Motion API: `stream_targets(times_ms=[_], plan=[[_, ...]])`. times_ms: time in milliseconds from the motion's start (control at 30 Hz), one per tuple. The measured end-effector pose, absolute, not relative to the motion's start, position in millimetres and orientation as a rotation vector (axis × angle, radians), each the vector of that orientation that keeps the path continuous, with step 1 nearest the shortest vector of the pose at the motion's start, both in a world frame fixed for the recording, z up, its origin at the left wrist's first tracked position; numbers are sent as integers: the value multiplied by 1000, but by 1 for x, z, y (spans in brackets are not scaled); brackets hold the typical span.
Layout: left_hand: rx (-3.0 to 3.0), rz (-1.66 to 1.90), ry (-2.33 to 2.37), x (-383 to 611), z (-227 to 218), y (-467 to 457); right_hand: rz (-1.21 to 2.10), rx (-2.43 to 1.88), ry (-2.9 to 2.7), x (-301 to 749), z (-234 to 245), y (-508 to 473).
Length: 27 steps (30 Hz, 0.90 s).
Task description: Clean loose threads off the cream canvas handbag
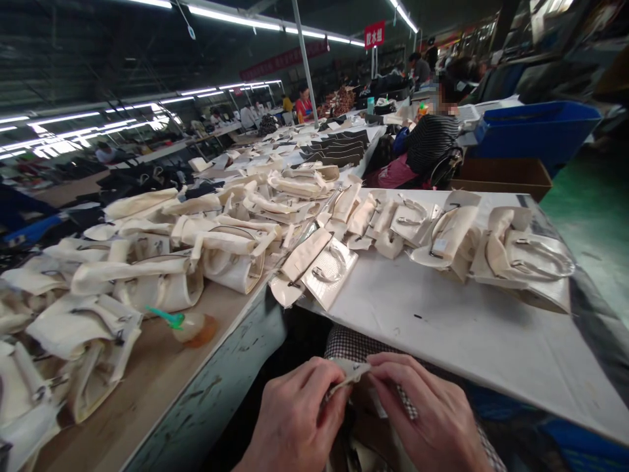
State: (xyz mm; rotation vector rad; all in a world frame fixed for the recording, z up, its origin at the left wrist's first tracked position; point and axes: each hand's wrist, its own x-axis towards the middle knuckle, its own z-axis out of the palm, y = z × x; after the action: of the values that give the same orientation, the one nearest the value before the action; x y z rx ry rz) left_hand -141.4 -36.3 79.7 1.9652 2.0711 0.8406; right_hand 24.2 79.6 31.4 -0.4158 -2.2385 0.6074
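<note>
Both left hand (295,419) and right hand (422,413) pinch what seems a small cream fabric scrap (350,373).

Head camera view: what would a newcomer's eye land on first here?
The rows of cream handbags stand out first, crowding the tan-topped bench on the left and the white-covered table ahead. At the bottom, the left hand and right hand pinch a small cream fabric piece. Further back on the right, a co-worker in a striped top sits near a blue bin.
</note>
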Motion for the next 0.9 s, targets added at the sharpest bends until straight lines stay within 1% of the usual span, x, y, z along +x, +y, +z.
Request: stream_targets(times_ms=[267,500,700,900], plan=[[2023,879,2079,-143,72,-33,564,-436,-2223,16,31,86],[1900,780,2146,-148,76,-32,585,-370,-2204,9,31,88],[1833,780,2161,-150,75,-34,735,-398,-2104,7,27,83],[1814,772,2150,-152,73,-36,954,-574,-2019,3,21,78]])
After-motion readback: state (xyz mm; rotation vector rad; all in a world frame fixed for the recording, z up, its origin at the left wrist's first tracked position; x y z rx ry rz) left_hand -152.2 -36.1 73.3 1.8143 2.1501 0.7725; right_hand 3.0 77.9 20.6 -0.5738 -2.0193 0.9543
